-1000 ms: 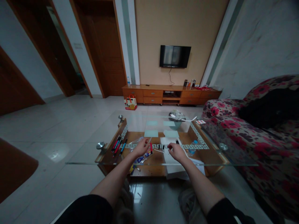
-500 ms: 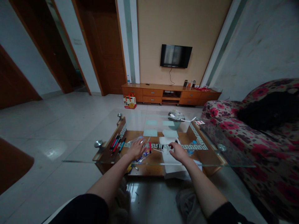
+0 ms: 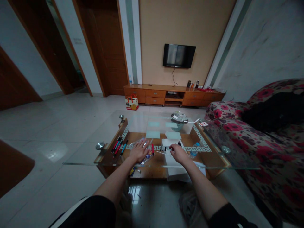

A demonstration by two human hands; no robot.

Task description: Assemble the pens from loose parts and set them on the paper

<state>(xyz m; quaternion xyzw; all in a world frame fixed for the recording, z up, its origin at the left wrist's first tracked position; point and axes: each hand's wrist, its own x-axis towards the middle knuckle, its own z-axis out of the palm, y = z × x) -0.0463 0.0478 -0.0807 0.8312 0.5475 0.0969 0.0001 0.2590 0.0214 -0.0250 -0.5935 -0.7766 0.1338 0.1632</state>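
My left hand is spread over the glass, gripping nothing. My right hand curls; can't tell if it's holding anything. Red pen and 2 black bits lie between them, probably for easy reach; other pens bunched left, likely kept apart.

Left grip: covered part of the plastic bag from view.
Right grip: whether it pinched anything was too small to tell.
Black pieces between both: were too small to identify.
Sofa right of both: was cut off.
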